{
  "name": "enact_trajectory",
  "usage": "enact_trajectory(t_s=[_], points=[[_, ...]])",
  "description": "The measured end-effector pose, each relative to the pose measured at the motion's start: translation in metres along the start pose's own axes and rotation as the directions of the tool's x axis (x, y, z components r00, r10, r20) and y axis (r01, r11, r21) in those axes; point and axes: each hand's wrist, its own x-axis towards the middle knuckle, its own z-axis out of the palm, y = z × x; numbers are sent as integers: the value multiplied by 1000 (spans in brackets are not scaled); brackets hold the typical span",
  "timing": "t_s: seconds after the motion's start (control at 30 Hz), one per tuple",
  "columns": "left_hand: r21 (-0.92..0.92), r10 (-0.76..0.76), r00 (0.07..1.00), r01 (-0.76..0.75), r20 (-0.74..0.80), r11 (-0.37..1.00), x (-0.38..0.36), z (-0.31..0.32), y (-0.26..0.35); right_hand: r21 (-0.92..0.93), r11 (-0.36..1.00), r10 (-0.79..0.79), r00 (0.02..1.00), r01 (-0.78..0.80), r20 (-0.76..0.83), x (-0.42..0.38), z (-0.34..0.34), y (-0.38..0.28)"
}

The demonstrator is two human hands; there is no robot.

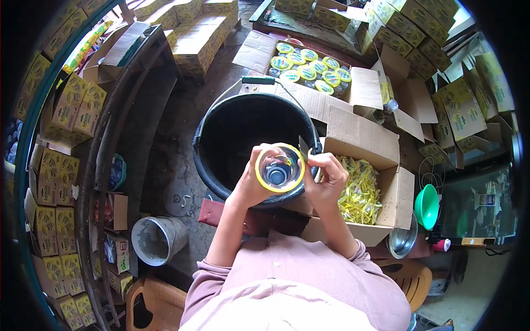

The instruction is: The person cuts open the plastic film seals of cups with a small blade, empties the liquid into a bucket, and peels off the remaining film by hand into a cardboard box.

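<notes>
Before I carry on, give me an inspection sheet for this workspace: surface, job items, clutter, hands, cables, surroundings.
Surface: dark, stained floor; visible part of the red board looks worn.
Job's things: clear cup with yellow rim, above the black bucket; small metal blade near its rim.
Clutter: open carton of yellow pieces, another holding yellow-lidded cups; green bowl at right.
Hands: left holds the cup; right pinches the blade.
Cables: thin looped wire beyond the green bowl; use unclear.
Surroundings: printed cartons stacked left; grey bucket; no other people seen.

Dim interior, daylight at upper corners, strong fisheye curvature
</notes>
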Motion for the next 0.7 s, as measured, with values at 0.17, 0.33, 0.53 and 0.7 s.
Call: enact_trajectory(t_s=[0.17,0.33,0.53,0.7], points=[[-180,-89,994,77,-61,981,-1,4,-3,-3,1000,-13,998,13,-58,-5,2,-1],[-191,-82,995,69,-61,979,0,5,-1,-32,999,-22,998,20,-63,-8,4,-6],[-141,-103,994,97,-36,985,-1,5,-1,-120,986,-131,987,120,-91,-6,6,-4],[-175,-158,987,154,-11,972,0,3,2,-97,989,-120,992,115,-44,-1,2,-1]])
